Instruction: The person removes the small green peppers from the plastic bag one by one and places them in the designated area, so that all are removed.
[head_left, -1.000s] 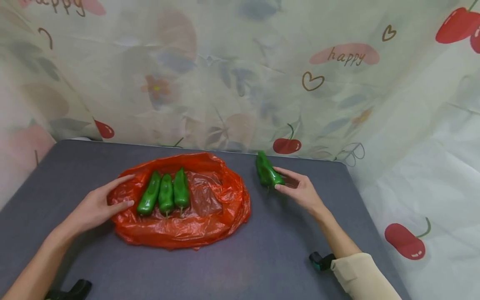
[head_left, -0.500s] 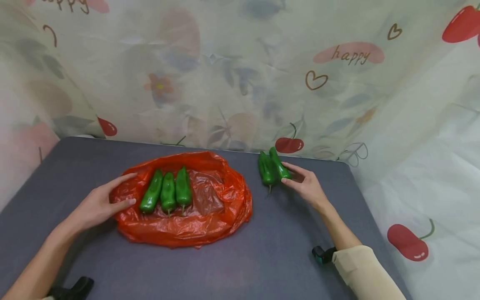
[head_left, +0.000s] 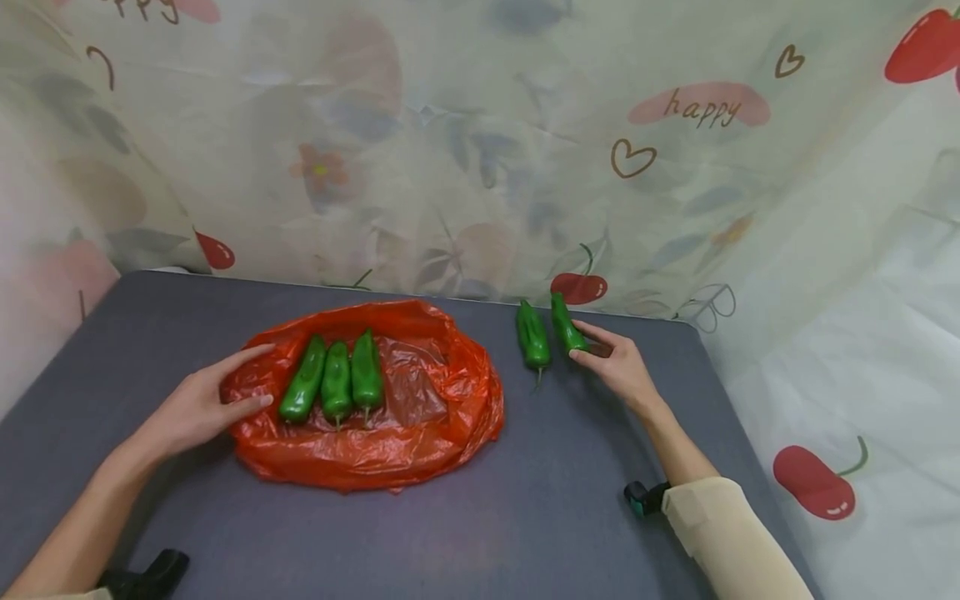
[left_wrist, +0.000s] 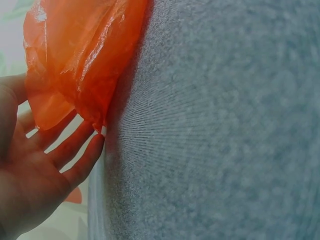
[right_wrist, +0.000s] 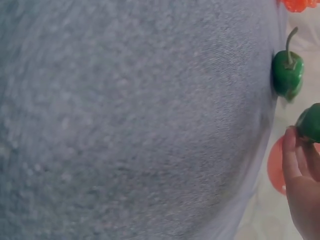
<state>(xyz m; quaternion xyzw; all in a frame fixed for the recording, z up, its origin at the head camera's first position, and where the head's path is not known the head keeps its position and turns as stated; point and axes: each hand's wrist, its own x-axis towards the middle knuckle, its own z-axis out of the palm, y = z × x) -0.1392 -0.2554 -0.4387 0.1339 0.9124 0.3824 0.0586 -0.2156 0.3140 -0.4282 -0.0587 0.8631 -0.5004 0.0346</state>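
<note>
Three green peppers (head_left: pixel 336 383) lie side by side in an opened-out red plastic bag (head_left: pixel 360 467). My left hand (head_left: pixel 198 408) touches the bag's left side, thumb and fingers spread apart. In the left wrist view its fairly straight fingers lie against the bag's crumpled edge (left_wrist: pixel 85 75). My right hand (head_left: pixel 617 367) pinches one green pepper (head_left: pixel 566 325) near its stem end, between thumb and fingers, right of the bag. Beside that one, another green pepper (head_left: pixel 533 335) lies on the table, stem toward me. The right wrist view shows the held pepper (right_wrist: pixel 311 124) only partly.
A dark grey table (head_left: pixel 450 542) bears everything. Printed sheets (head_left: pixel 465 150) hang along its back edge and right side. A black wrist camera (head_left: pixel 645 498) sits below my right forearm, and another (head_left: pixel 153 575) shows by my left.
My right hand has moved slightly right with its pepper, drawing it away from the pepper lying beside it and leaving a gap. My left hand stays at the bag.
</note>
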